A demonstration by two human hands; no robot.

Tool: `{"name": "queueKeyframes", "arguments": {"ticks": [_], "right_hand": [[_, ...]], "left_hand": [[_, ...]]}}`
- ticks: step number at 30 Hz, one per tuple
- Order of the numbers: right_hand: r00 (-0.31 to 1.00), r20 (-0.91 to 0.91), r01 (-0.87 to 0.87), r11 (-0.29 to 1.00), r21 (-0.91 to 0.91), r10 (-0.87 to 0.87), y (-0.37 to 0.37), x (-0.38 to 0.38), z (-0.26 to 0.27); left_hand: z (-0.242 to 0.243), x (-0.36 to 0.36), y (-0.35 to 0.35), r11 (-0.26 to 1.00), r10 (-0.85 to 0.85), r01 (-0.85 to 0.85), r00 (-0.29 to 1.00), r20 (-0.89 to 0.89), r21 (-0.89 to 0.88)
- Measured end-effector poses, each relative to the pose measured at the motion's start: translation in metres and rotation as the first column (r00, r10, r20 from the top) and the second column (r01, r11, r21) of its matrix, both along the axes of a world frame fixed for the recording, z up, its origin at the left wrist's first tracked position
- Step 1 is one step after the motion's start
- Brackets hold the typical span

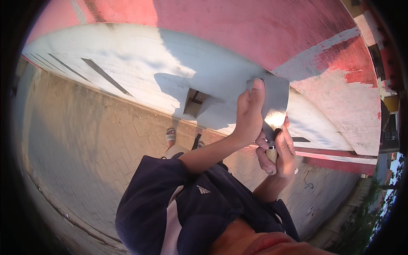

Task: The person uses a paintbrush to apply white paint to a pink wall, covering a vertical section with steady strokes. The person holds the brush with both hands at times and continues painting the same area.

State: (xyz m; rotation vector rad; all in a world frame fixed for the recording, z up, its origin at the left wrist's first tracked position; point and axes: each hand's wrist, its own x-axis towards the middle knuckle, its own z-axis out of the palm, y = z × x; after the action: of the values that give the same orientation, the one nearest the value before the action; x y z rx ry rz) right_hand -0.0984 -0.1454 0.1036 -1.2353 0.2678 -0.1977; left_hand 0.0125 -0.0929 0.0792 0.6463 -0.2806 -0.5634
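A wide-bladed scraper with a grey metal blade and a pale wooden handle is held up in front of a painted wall. My right hand wraps the handle, with fingers on both sides of it near the shiny ferrule. Along the blade's left side is my left hand, its thumb laid flat on the metal face. The left fingers are curled and partly hidden. Sunlight glares off the blade near the handle. Whether its far edge touches the wall cannot be told.
The wall has a pink-red upper band and a whitish lower band, with a square opening and dark slots. Patchy red paint marks the right. Below lies block paving, with my sandalled foot near the wall's base.
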Motion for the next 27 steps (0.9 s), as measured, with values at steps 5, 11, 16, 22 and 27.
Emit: {"name": "queueKeyframes", "arguments": {"ticks": [5,11,16,22,27], "right_hand": [[0.996,-0.072,-0.056,0.998,-0.023,0.054,-0.010,0.005,0.005],[0.995,-0.096,-0.033,0.999,0.007,0.033,-0.005,0.001,0.011],[0.994,-0.090,-0.066,0.997,-0.041,0.062,0.000,0.008,0.015],[0.990,-0.113,-0.095,0.995,-0.043,0.090,0.002,0.014,0.008],[0.987,-0.079,-0.147,0.987,-0.062,0.142,0.000,0.020,0.007]], "left_hand": [[0.006,0.004,0.004,0.993,0.089,-0.089,0.996,0.004,0.083],[0.008,0.000,-0.003,0.985,0.154,-0.152,0.988,-0.022,0.081],[0.007,0.003,0.001,0.988,0.126,-0.123,0.992,-0.025,0.095],[0.008,0.006,0.002,0.977,0.202,-0.194,0.975,-0.091,0.090],[0.008,0.012,0.006,0.976,0.206,-0.200,0.976,-0.068,0.084]]}}
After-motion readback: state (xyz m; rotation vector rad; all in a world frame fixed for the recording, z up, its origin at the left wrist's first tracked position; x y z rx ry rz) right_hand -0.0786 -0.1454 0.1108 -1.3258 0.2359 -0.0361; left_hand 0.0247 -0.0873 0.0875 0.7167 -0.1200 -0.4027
